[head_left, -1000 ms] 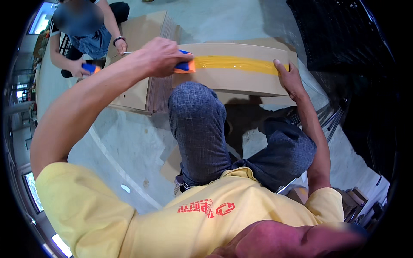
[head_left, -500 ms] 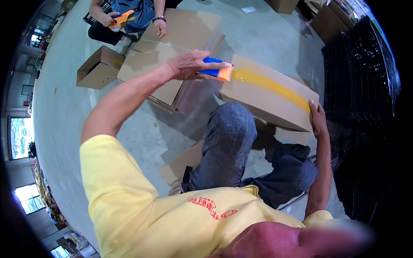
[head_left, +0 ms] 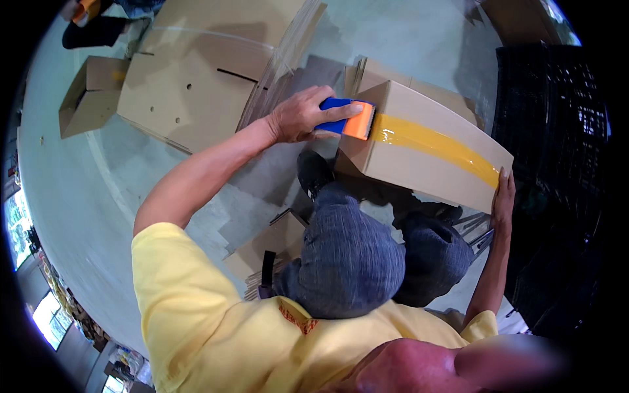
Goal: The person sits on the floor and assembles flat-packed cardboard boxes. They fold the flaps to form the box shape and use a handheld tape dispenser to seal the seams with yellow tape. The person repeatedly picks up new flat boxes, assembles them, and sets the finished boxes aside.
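The person crouches on the concrete floor, knees in blue jeans drawn up in front of a closed cardboard box that sits just past them. A strip of yellow tape runs along the middle of the box's top, from the near-left end toward the far-right end.

The left hand is wrapped around a blue and orange tape dispenser, fingers curled over its blue body, so this grip is full and closed on the tool. The orange front of the dispenser presses against the left end of the box, right where the yellow strip begins. The left arm stretches out long from a yellow sleeve.

The right hand lies against the right end of the box, fingers straight and pointing up along the edge by the end of the tape. It is flat against the cardboard and closes around nothing.

Behind the left hand, a large flattened cardboard sheet with small holes and a slot lies on the floor, with more flat cardboard stacked at its edge. A smaller open carton sits farther left. At the top left, part of another person is just visible, too cut off to tell more. Dark black crates fill the right side, just beside the box.
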`<state>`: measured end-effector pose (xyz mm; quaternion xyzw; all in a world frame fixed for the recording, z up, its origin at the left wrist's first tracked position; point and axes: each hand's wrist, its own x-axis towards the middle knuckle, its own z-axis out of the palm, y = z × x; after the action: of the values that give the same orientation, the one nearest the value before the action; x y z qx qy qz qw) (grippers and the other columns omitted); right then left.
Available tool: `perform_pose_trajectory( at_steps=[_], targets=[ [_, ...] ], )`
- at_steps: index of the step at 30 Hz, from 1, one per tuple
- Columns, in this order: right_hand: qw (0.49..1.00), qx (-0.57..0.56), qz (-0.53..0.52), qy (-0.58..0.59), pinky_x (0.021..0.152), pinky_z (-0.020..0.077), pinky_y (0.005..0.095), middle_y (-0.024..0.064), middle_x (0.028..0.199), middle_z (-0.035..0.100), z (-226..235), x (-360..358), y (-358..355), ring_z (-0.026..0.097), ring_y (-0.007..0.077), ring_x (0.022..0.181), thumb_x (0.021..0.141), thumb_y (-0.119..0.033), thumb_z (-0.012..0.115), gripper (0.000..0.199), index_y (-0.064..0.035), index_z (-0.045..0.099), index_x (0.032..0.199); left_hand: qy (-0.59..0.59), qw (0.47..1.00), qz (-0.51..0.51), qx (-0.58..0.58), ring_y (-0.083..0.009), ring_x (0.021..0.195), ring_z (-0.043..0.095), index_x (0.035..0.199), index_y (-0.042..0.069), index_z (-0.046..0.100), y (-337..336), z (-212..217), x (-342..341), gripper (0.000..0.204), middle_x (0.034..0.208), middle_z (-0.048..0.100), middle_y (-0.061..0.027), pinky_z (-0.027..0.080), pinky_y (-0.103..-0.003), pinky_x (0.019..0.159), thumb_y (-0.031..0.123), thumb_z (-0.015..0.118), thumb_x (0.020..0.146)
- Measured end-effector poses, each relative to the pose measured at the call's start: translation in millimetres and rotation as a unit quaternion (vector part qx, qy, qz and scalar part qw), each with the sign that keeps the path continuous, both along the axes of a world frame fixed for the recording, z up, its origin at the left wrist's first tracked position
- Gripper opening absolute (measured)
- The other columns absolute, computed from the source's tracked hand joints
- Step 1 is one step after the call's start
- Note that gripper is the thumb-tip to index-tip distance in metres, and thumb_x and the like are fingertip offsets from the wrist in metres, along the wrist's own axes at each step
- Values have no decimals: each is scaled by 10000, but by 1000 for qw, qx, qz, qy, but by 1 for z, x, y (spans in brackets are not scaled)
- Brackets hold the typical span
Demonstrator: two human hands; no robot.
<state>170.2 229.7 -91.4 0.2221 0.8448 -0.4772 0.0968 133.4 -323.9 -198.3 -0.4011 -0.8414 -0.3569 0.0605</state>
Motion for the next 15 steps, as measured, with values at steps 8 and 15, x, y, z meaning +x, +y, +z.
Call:
perform_pose_trajectory(
  at_steps=[8,15],
  targets=[
    [998,-40,-43,-16,1097,482,326,140,1464,602,-4,0,20,601,209,1301,1119,-458,510,646,-36,421,1599,-99,980,-1,-174,-315,868,573,1612,491,385,-14,-63,11,746,966,513,-100,484,-427,789,293,701,966],
    [998,-32,-46,-14,1103,475,336,123,1459,607,-3,1,14,595,207,1304,1125,-448,503,638,-30,415,1600,-18,906,-11,-422,-253,927,621,1537,401,528,14,40,-2,557,977,585,-79,487,-407,803,251,607,1006]
  ],
)
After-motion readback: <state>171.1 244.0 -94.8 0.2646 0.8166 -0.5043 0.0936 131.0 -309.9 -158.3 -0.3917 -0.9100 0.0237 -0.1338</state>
